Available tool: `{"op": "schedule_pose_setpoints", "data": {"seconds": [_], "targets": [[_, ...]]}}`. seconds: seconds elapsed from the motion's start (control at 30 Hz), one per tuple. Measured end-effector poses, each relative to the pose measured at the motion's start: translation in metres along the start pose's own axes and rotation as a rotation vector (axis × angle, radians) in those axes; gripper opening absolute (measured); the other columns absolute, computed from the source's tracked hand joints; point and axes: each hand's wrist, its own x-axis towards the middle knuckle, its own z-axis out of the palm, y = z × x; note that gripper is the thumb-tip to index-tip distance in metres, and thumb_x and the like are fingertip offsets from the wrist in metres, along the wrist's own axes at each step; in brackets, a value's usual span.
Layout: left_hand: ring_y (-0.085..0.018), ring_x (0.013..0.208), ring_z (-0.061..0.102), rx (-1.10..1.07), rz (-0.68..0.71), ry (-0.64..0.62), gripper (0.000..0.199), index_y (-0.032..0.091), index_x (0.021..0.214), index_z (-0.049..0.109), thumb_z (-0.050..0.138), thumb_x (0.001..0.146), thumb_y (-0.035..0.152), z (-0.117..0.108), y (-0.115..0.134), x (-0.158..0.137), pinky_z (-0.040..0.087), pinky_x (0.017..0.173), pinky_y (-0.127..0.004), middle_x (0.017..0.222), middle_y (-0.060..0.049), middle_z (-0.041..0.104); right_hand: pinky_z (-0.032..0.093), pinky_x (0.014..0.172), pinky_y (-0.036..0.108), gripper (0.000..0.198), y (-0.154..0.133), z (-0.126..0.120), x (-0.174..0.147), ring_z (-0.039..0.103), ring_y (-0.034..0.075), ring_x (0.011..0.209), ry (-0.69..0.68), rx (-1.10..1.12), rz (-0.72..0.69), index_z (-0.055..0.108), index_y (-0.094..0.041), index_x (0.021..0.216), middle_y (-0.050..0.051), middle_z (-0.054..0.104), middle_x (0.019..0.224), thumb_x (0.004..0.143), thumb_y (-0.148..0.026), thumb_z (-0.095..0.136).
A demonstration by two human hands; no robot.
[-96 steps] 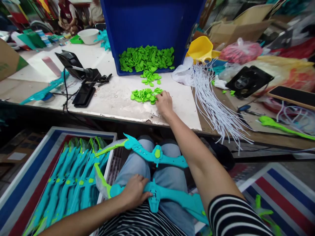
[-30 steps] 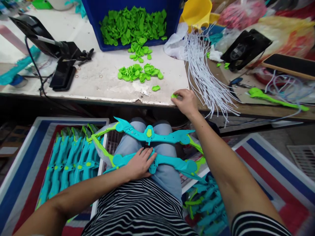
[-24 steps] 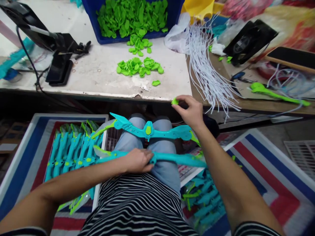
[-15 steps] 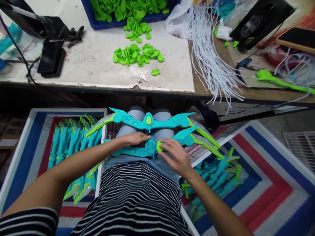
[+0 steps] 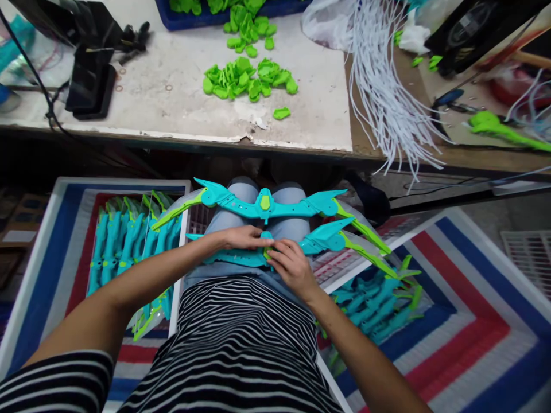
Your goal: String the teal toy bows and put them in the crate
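Gently, the left hand point(image 5: 245, 237) holds the near blue bow point(image 5: 247, 259) and the right hand point(image 5: 293, 267) pinches the green piece point(image 5: 267, 253) at its middle; holding the bow still should help.

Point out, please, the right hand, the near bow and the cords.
Right hand point(image 5: 295, 267), head view: back of hand.
Near bow point(image 5: 323, 237), head view: limb beside right hand.
Cords point(image 5: 381, 86), head view: bundle's middle.
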Motion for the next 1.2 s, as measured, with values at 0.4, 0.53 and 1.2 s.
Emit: {"op": "schedule_pose_setpoints", "data": {"seconds": [0.4,0.53,1.2], "targets": [[-0.012,0.066,0.044,0.148,0.102,0.063,0.045,0.008,0.092,0.061,0.063,0.073,0.049,0.004,-0.013,0.002,0.036,0.058,-0.023,0.072,0.001,0.052,0.047,0.084,0.049,0.067,-0.001,-0.006,0.030,0.059,0.032,0.104,-0.265,-0.134,0.286,0.052,-0.023,0.129,0.011,0.065,0.114,0.068,-0.030,0.079],[-0.012,0.065,0.045,0.162,0.114,0.109,0.039,0.009,0.089,0.062,0.065,0.073,0.044,0.006,-0.013,-0.001,0.035,0.058,-0.022,0.070,0.002,0.053,0.047,0.083,0.050,0.066,-0.009,-0.001,0.031,0.059,0.033,0.102,-0.288,-0.199,0.293,0.055,-0.022,0.126,0.012,0.065,0.115,0.066,-0.030,0.081],[-0.037,0.136,0.033,1.073,0.259,0.505,0.062,0.033,0.136,0.047,0.070,0.078,0.032,0.072,-0.030,-0.041,0.041,0.101,-0.056,0.155,-0.013,0.024,0.042,0.088,0.051,0.020,0.046,-0.080,0.297,0.050,0.034,0.105,0.231,-0.522,0.023,0.068,-0.017,0.095,0.016,0.062,0.106,0.081,-0.025,0.057]]}}
